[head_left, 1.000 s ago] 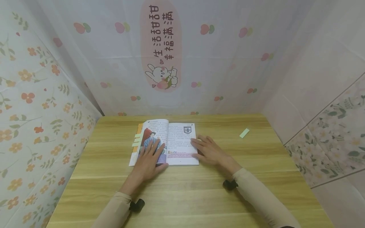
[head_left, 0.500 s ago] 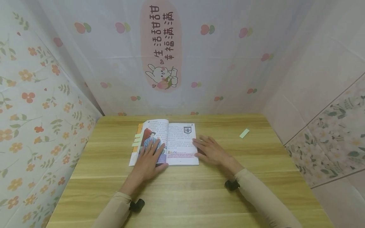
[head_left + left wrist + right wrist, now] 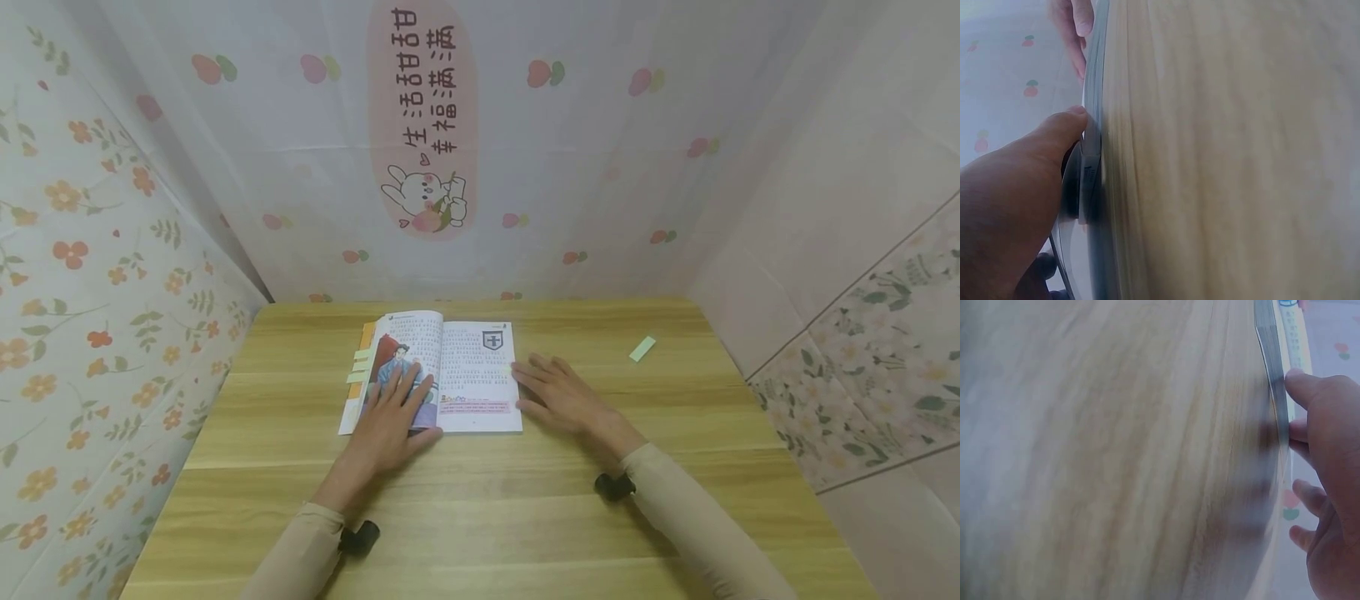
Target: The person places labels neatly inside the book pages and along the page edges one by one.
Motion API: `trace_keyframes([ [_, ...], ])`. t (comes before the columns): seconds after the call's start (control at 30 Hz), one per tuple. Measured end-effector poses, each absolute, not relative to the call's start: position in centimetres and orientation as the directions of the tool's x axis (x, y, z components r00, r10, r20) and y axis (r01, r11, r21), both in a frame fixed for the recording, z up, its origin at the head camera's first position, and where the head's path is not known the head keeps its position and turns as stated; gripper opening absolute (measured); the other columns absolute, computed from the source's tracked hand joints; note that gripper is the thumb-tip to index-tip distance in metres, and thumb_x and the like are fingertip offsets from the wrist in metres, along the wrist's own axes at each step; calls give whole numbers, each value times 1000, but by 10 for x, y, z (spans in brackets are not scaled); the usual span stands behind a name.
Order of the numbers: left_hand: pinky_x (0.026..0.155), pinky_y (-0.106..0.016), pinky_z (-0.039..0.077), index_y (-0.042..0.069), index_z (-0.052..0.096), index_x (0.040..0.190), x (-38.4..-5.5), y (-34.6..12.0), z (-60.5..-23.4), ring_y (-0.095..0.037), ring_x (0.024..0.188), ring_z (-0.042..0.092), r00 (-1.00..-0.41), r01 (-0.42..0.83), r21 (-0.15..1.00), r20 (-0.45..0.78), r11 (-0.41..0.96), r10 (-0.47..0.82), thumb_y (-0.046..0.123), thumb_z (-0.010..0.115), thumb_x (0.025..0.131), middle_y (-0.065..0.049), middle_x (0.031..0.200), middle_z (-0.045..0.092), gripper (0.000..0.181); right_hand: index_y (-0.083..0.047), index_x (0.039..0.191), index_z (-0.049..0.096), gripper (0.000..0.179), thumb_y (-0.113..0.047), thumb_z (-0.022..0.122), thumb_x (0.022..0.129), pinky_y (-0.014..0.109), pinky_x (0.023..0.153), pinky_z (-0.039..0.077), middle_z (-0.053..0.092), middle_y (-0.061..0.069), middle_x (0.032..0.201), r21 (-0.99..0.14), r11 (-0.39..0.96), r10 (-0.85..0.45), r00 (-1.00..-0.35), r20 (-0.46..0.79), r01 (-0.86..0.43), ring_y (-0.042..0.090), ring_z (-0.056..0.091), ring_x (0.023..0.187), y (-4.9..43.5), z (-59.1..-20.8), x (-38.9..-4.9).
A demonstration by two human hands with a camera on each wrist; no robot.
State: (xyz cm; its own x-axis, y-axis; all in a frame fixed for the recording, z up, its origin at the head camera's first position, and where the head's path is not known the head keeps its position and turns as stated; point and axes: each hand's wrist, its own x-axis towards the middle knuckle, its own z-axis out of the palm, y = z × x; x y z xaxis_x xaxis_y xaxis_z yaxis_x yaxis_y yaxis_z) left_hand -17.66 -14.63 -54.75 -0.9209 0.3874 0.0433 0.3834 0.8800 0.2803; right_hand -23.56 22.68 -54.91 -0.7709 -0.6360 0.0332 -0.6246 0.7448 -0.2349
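An open book (image 3: 474,379) lies on the wooden table, with printed text and a small shield picture on its right page. My left hand (image 3: 388,425) rests with fingers spread on the left page, over a drawing of a seated figure in blue. At the book's right edge is my right hand (image 3: 561,398), its fingers loosely extended. Seen from the right wrist, the thumb of this hand (image 3: 1338,444) touches the edge of the pages, and a fingertip is close beside it. Pale green tabs (image 3: 358,367) stick out from the book's left side.
A pale green strip (image 3: 642,348) lies on the table (image 3: 480,517) to the right of the book. Behind the table hangs a curtain (image 3: 600,167) with fruit prints, and a flowered cloth (image 3: 97,333) hangs along the left side.
My right hand has slid slightly to the right, from on the right page to its outer edge. The left hand and the book have stayed in place.
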Motion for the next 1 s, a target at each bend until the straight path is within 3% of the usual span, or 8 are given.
trace_keyframes([
  [0.7,137,-80,23,19,33,180,-180,-146,-548,-46,179,11,-917,393,281,52,875,396,63,71,105,-14,191,17,95,-11,171,49,65,-46,56,118,72,141,21,43,10,183,-281,752,-618,-786,18,-597,41,28,176,228,-545,-235],
  [1.0,139,-77,20,19,36,179,-177,-147,-547,-44,179,12,-901,433,262,111,863,419,63,75,103,-13,191,18,97,-12,170,51,64,-47,57,117,70,142,22,43,16,182,-288,755,-604,-796,45,-589,48,28,174,234,-545,-231],
])
